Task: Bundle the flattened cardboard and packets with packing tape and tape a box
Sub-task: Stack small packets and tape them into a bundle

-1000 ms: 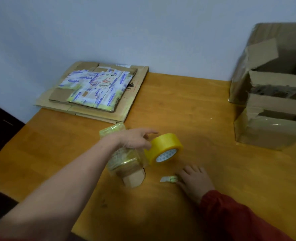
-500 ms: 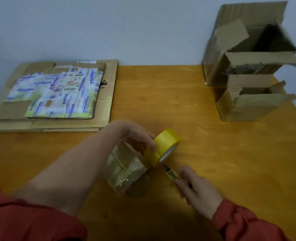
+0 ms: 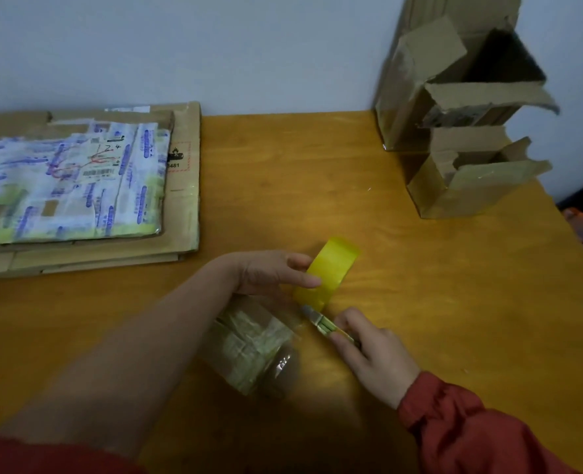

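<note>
My left grip (image 3: 269, 273) pinches the yellow tape roll (image 3: 331, 265) upright so the cutter (image 3: 322, 325) pinched in my right grip (image 3: 375, 357) can lift its end; cardboard (image 3: 184, 206) and packets (image 3: 71, 179) lie at ten o'clock.

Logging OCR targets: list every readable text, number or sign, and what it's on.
"481", leading digit cut off: flattened brown cardboard sheet, under a black flame sign.
Blue print, barcode, handwriting on white printed packet: too blurred to read.
Yellow tape roll: none visible.
</note>
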